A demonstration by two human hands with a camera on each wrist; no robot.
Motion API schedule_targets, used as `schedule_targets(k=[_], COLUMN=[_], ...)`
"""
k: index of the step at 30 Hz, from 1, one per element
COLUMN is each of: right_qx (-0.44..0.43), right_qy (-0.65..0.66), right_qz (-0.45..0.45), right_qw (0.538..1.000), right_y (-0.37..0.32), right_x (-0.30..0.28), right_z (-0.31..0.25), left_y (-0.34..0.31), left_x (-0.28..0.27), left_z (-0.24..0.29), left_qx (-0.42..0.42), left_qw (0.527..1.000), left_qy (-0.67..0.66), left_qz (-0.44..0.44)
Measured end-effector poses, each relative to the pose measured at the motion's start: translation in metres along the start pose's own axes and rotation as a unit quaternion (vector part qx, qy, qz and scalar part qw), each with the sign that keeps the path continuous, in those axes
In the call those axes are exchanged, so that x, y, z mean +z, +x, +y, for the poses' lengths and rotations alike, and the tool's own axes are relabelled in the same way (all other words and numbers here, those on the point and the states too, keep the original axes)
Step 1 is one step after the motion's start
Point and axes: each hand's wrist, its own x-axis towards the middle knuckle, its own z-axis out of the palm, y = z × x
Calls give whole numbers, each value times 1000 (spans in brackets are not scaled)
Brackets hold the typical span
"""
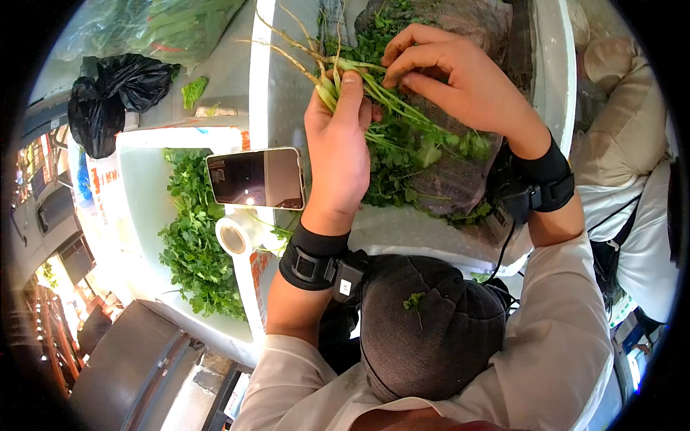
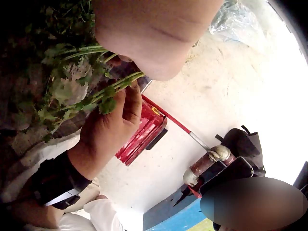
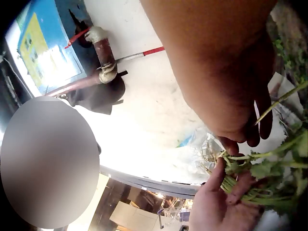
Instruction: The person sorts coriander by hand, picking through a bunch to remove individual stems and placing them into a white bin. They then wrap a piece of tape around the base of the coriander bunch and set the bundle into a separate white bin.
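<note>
My left hand (image 1: 338, 136) grips a small bunch of cilantro (image 1: 402, 104) near its base, thumb across the pale stems. Thin roots (image 1: 287, 57) stick out past the thumb toward the upper left, and the leafy ends trail to the right. My right hand (image 1: 460, 75) is over the stems with thumb and fingers bent together. In the left wrist view the right hand (image 2: 110, 125) pinches green stems; the left hand (image 2: 154, 33) hides part of the bunch. In the right wrist view a yellowish stem (image 3: 279, 103) runs into the right hand's fingers (image 3: 264, 115).
Below the hands, a white foam box (image 1: 560, 65) holds more greens and dark wrapping (image 1: 460, 172). On the left, another foam box (image 1: 136, 215) contains leafy cilantro (image 1: 198, 237). A phone (image 1: 255, 178) stands on a white holder between them. A black plastic bag (image 1: 115, 93) lies upper left.
</note>
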Motion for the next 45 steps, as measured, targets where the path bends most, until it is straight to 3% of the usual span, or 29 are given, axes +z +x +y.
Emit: schedule_targets(k=[5,8,14,16,20,25,29,31,36,40,45], right_qx=[58,51,2,77,146,81,68,-43,-38,-66,-82], right_qy=[30,59,-49,7,16,40,-8,-100,-121,-175,-117], right_qz=[-48,4,-9,-11,-39,41,11,46,42,50,88], right_qw=[997,997,999,997,988,995,998,993,991,981,986], right_y=[-1,-1,-2,-2,2,-1,2,4,4,4,4], right_x=[2,10,8,7,2,13,7,6,2,1,-2], right_z=[-11,-13,-2,-4,-10,-3,-8,-4,-8,-9,-23], left_y=[0,2,4,4,1,3,3,2,0,-1,-2], left_x=[1,-2,-7,-7,-6,-6,-5,-4,-5,-3,-3], left_z=[-1,-3,-9,-8,-5,-6,-7,-7,-5,-4,-1], left_qx=[13,22,58,66,58,35,35,37,24,16,-19], left_qw=[1000,999,996,994,991,994,997,998,996,996,982], left_qy=[6,13,63,79,119,97,65,60,72,90,171], left_qz=[18,21,15,21,28,33,4,-3,-42,-22,-72])
